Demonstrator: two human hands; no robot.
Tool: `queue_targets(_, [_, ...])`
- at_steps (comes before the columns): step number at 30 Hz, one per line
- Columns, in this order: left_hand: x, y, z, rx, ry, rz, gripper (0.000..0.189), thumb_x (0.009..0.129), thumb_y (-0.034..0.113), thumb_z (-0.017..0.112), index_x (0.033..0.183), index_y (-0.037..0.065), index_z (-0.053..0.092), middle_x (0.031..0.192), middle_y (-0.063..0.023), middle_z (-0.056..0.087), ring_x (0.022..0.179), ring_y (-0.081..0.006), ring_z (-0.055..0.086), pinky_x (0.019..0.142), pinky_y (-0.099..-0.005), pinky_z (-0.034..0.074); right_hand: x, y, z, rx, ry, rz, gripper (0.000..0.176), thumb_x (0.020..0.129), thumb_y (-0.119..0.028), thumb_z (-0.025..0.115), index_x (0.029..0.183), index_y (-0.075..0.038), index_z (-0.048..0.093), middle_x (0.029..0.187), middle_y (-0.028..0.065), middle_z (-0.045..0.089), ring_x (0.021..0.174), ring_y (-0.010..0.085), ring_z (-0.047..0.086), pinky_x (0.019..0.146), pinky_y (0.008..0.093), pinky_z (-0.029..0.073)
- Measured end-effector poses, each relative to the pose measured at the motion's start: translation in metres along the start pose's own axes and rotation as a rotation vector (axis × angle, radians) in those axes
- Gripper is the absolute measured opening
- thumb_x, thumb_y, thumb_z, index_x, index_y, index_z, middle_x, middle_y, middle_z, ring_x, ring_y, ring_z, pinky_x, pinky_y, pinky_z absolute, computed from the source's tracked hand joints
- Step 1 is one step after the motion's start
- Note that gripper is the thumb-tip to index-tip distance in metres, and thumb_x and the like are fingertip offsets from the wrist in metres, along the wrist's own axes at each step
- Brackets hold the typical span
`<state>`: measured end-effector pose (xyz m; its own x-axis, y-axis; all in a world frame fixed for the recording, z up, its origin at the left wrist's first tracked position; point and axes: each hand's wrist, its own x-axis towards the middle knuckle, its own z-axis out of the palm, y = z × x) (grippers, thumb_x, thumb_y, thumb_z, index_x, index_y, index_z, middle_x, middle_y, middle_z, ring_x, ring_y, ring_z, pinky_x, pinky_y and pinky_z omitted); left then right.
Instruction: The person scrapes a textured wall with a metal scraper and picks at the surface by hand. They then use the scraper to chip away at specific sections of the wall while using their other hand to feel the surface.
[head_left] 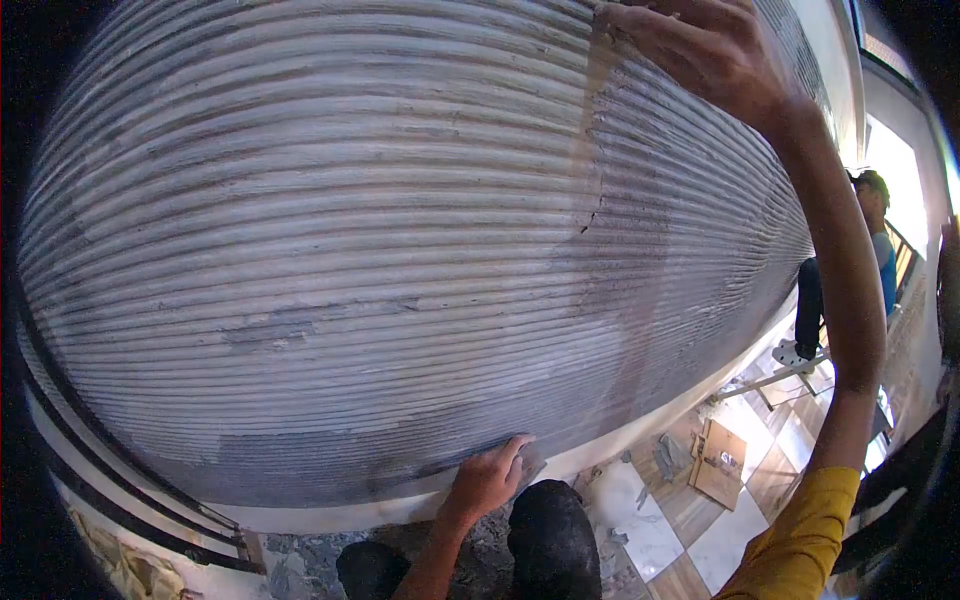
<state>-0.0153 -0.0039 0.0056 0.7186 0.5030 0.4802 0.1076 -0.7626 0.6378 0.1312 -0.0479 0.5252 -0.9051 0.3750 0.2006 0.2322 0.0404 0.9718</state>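
Observation:
A wall of grey, horizontally ribbed coating takes up most of the view. High on it, at the top edge of the picture, is my right hand, with its fingers bent and closed against the ridges; I cannot tell what is in them. My left hand is low down, by the wall's bottom border, fingers curled together and their tips at the coating. A darker, brownish upright band crosses the ridges below my right hand. A small dark chip mark shows in that band.
Black metal rails run along the lower left. My dark-clad knees are close to the wall. On the checkered tile floor lies a piece of cardboard among debris. Farther right, a person in blue sits beside the wall.

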Motion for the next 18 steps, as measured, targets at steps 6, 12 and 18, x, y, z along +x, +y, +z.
queue_targets(6, [0.002, -0.003, 0.004, 0.010, 0.063, 0.069, 0.035, 0.093, 0.013, 0.055, 0.128, 0.014, 0.052, 0.078, -0.0147, 0.068, 0.067, -0.0349, 0.068, 0.059, -0.0459, 0.055, -0.002, 0.007, 0.000, 0.004, -0.029, -0.068, 0.020, 0.091, -0.017, 0.067, 0.104, -0.002, 0.067, 0.094, 0.0115, 0.069, 0.067, 0.0158, 0.069, 0.050, 0.0278, 0.058])
queue_targets(12, [0.003, 0.003, -0.001, 0.038, 0.043, 0.041, 0.034, 0.093, 0.014, 0.055, 0.128, 0.015, 0.054, 0.079, -0.0152, 0.068, 0.066, -0.0351, 0.068, 0.058, -0.0466, 0.054, 0.002, 0.011, 0.003, -0.012, -0.004, -0.138, 0.015, 0.089, -0.012, 0.067, 0.098, -0.001, 0.066, 0.093, 0.0118, 0.069, 0.067, 0.0164, 0.068, 0.050, 0.0263, 0.058])
queue_targets(18, [0.004, 0.004, 0.000, 0.034, 0.034, 0.033, 0.034, 0.094, 0.013, 0.054, 0.128, 0.015, 0.054, 0.079, -0.0155, 0.068, 0.068, -0.0350, 0.068, 0.059, -0.0467, 0.054, 0.019, 0.013, 0.004, -0.034, -0.044, -0.187, 0.014, 0.088, -0.012, 0.068, 0.095, 0.000, 0.064, 0.084, 0.0081, 0.065, 0.061, 0.0142, 0.063, 0.049, 0.0267, 0.057])
